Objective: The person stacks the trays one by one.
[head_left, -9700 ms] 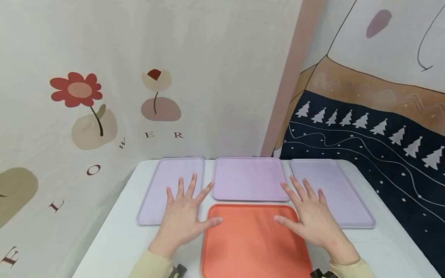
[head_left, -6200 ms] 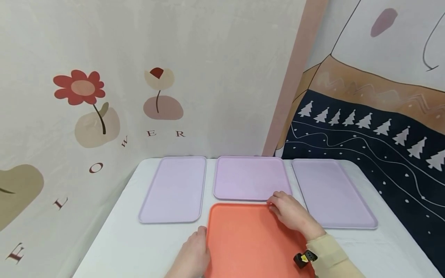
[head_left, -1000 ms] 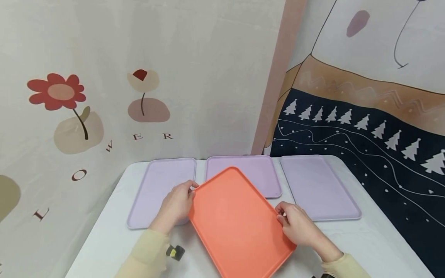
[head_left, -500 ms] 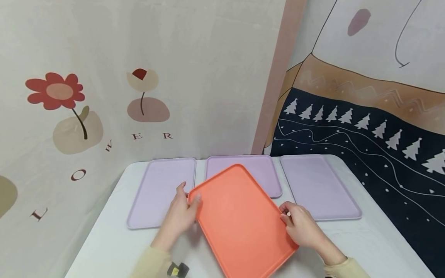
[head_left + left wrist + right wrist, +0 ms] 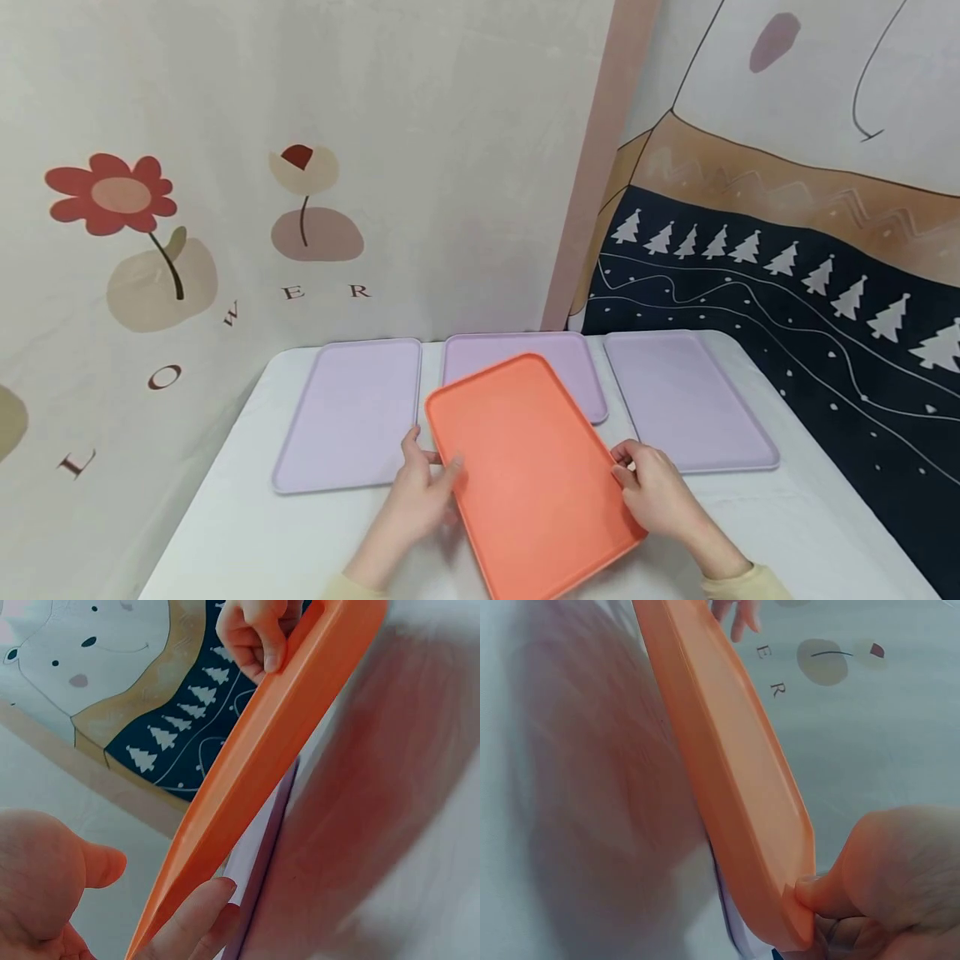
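Now the left hand (image 5: 420,500) pinches the orange tray (image 5: 528,467) at its left edge, thumb on top and fingers (image 5: 196,919) beneath; the tray hangs tilted above the desk (image 5: 247,533), and the right hand (image 5: 656,492) clamps its right edge.

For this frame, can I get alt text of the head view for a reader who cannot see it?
Two hands hold an orange tray by its long edges, turned at an angle above a white table: left hand on its left edge, right hand on its right. Behind it lie three lilac trays in a row.
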`<state>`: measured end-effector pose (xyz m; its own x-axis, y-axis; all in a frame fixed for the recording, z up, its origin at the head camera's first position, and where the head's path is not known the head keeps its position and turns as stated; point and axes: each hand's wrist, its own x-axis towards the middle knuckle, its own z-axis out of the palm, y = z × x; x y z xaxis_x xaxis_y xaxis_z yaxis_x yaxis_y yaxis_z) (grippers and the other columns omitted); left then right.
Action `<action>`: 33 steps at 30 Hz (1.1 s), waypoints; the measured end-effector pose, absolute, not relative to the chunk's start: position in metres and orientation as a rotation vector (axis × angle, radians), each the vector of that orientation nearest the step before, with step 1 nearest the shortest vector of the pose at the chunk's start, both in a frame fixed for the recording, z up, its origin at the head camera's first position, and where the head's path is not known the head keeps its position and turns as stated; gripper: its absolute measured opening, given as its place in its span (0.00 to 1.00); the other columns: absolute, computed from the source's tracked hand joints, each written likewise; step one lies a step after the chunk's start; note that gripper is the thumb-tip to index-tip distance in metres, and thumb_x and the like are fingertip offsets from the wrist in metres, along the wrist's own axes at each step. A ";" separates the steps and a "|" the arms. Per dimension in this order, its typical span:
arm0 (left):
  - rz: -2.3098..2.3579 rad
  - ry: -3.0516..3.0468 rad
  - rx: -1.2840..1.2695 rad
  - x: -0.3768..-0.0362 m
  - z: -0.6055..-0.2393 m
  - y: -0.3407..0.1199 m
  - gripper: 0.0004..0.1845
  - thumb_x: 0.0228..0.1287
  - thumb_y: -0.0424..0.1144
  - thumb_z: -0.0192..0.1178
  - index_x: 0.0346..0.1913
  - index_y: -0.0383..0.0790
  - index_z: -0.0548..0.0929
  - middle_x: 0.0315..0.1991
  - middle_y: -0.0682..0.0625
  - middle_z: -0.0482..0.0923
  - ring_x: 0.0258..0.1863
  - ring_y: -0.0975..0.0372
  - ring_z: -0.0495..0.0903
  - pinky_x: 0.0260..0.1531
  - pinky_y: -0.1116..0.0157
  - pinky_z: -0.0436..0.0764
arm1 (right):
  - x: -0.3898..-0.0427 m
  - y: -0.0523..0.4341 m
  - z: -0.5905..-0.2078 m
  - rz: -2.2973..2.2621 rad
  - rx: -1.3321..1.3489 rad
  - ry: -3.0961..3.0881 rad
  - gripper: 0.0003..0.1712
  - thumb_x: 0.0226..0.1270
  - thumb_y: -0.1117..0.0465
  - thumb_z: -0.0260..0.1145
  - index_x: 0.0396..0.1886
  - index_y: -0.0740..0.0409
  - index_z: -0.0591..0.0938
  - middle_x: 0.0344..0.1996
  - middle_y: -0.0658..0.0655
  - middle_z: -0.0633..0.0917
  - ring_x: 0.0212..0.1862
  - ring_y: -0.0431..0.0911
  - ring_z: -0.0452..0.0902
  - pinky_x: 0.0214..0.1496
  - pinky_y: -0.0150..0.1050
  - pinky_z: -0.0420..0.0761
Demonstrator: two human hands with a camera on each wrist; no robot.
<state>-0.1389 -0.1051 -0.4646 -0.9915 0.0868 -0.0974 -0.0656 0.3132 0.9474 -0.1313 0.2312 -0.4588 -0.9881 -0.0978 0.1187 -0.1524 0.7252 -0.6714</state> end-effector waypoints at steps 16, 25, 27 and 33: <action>1.547 2.803 0.385 -0.136 -0.471 -0.095 0.38 0.75 0.27 0.57 0.78 0.19 0.50 0.57 0.22 0.79 0.57 0.39 0.83 0.61 0.40 0.77 | -0.127 0.231 -0.460 1.182 0.170 -2.802 0.06 0.68 0.77 0.64 0.39 0.64 0.84 0.30 0.51 0.82 0.24 0.39 0.71 0.27 0.35 0.74; 1.511 2.797 0.371 -0.140 -0.469 -0.098 0.38 0.76 0.26 0.56 0.80 0.21 0.49 0.62 0.23 0.76 0.59 0.41 0.81 0.61 0.41 0.77 | -0.125 0.225 -0.461 1.228 0.098 -2.813 0.05 0.69 0.76 0.64 0.39 0.65 0.83 0.30 0.51 0.81 0.23 0.40 0.71 0.27 0.35 0.74; 1.499 2.794 0.368 -0.141 -0.470 -0.098 0.38 0.76 0.27 0.56 0.80 0.21 0.49 0.64 0.23 0.74 0.60 0.41 0.80 0.61 0.41 0.77 | -0.123 0.224 -0.462 1.247 0.088 -2.810 0.05 0.69 0.76 0.65 0.39 0.65 0.83 0.29 0.51 0.80 0.23 0.40 0.71 0.27 0.35 0.74; 1.492 2.757 0.345 -0.144 -0.468 -0.101 0.38 0.77 0.28 0.55 0.81 0.24 0.49 0.57 0.27 0.79 0.51 0.46 0.84 0.55 0.43 0.80 | -0.119 0.221 -0.462 1.293 0.040 -2.813 0.05 0.68 0.76 0.64 0.38 0.65 0.83 0.29 0.51 0.80 0.23 0.41 0.71 0.26 0.35 0.75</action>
<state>-0.1445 -0.1006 -0.4680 -0.9759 0.1854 0.1147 0.1974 0.5283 0.8258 -0.1192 0.2209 -0.4618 -0.9986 -0.0046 0.0522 -0.0426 0.6510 -0.7579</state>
